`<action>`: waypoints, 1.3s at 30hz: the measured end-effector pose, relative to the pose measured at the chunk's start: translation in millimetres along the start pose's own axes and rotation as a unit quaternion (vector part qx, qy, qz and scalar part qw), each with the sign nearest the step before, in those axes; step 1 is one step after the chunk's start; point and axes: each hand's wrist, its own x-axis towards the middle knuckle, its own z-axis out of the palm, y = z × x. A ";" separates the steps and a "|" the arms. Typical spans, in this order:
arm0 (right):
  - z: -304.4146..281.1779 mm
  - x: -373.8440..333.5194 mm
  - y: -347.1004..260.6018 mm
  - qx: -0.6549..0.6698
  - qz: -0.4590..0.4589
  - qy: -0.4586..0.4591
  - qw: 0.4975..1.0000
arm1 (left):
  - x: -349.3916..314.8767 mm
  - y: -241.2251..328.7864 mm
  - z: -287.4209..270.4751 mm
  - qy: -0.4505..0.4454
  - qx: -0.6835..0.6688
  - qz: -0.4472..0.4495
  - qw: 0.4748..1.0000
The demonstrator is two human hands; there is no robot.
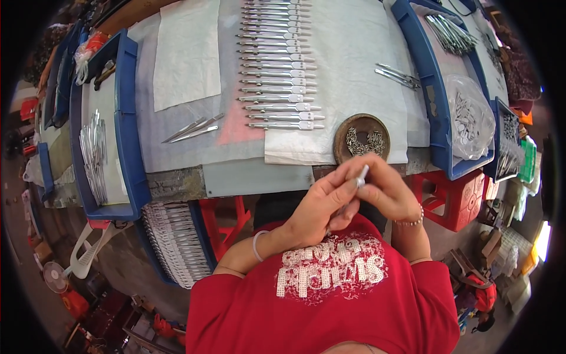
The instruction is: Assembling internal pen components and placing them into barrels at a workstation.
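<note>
Just on the near side of the bowl (pixel 367 121) of metal bits, the left hand (pixel 324 203) and right hand (pixel 389 190) meet, thumbs and curled fingers pinching a small silvery part (pixel 363 173) — inner fingertips hidden. It looks light, stiff, perhaps slippery — best gripped along its sides.

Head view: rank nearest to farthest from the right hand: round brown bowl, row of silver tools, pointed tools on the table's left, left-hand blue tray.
From the right hand:
1. Round brown bowl, just beyond the hand.
2. Row of silver tools, ahead and left.
3. Pointed tools, farther left on the table.
4. Left-hand blue tray, far left.
</note>
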 end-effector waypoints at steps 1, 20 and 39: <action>0.3 -4.6 -8.0 -0.072 -0.005 -0.030 0.997 | -3.3 -3.6 2.3 0.020 0.055 0.007 0.998; 7.5 35.3 -9.3 0.428 -0.015 0.113 0.897 | -7.5 -6.5 -15.6 -0.044 -0.099 -0.076 0.991; 35.3 59.1 -18.4 0.340 0.084 0.196 0.916 | -11.3 4.9 -11.6 0.056 0.353 0.121 0.926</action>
